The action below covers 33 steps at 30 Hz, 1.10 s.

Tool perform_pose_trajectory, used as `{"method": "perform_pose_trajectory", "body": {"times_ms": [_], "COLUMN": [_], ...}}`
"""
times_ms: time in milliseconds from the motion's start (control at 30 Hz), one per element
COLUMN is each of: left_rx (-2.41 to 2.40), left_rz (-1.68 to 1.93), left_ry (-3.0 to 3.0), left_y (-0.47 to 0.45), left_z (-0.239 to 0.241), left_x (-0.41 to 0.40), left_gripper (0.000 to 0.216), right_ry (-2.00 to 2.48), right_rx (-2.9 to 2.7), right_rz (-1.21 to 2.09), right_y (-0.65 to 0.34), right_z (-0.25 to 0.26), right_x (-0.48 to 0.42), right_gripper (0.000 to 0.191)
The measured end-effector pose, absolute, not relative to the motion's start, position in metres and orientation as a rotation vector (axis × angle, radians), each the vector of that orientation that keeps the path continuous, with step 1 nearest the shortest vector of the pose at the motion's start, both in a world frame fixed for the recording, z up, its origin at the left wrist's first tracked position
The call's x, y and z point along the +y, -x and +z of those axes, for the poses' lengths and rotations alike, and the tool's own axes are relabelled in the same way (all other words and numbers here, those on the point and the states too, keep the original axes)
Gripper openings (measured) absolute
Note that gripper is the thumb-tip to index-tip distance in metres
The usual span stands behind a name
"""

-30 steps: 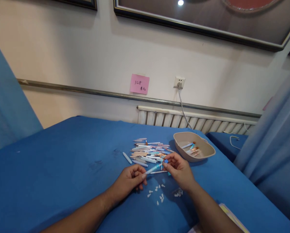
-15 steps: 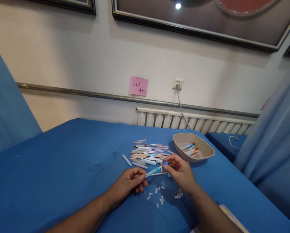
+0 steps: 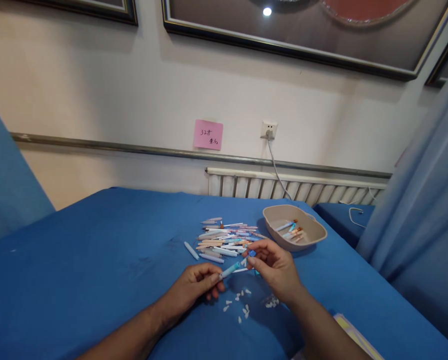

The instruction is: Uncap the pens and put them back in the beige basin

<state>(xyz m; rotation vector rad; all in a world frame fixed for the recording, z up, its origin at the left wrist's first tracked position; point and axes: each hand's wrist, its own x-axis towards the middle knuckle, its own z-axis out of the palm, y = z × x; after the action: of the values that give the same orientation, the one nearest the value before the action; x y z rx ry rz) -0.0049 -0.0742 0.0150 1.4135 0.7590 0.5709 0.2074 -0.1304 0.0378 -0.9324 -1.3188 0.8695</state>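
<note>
My left hand (image 3: 204, 281) is closed round the lower end of a light blue pen barrel (image 3: 230, 270), which tilts up to the right with its teal end uppermost. Close to that end, my right hand (image 3: 274, 262) pinches a small blue piece with a white stem (image 3: 251, 254). A narrow gap shows between the stem and the barrel. Behind both hands lies a pile of pen parts (image 3: 219, 242) in pale blue, peach, pink and white. Small white cone-shaped tips (image 3: 247, 308) are scattered on the blue cloth nearer me, with a further cluster of tips (image 3: 272, 302) below my right hand.
A beige basin (image 3: 317, 235) holding several coloured pens stands right of the pile. Blue cloth (image 3: 96, 260) covers the table. A curtain (image 3: 415, 210) hangs on the right, and a radiator (image 3: 242, 185) lines the wall behind.
The blue piece with its white stem has come away from the barrel's upper end, opening a small gap. The whole view has shifted slightly.
</note>
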Motion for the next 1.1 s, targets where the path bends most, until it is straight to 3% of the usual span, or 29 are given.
{"method": "perform_pose_trajectory", "body": {"times_ms": [867,1100], "left_rx": [0.781,0.816], "left_rz": [0.606,0.624], "left_ry": [-1.41,-1.379], "left_y": [0.003,0.002], "left_z": [0.018,0.016], "left_x": [-0.078,-0.078], "left_gripper": [0.037,0.038], "right_ry": [1.196,1.113], "right_rx": [-1.487,-1.467], "right_rz": [0.572,0.785], "right_y": [-0.204,-0.212], "right_z": [0.028,0.022], "right_x": [-0.13,-0.126], "right_gripper": [0.014,0.023]}}
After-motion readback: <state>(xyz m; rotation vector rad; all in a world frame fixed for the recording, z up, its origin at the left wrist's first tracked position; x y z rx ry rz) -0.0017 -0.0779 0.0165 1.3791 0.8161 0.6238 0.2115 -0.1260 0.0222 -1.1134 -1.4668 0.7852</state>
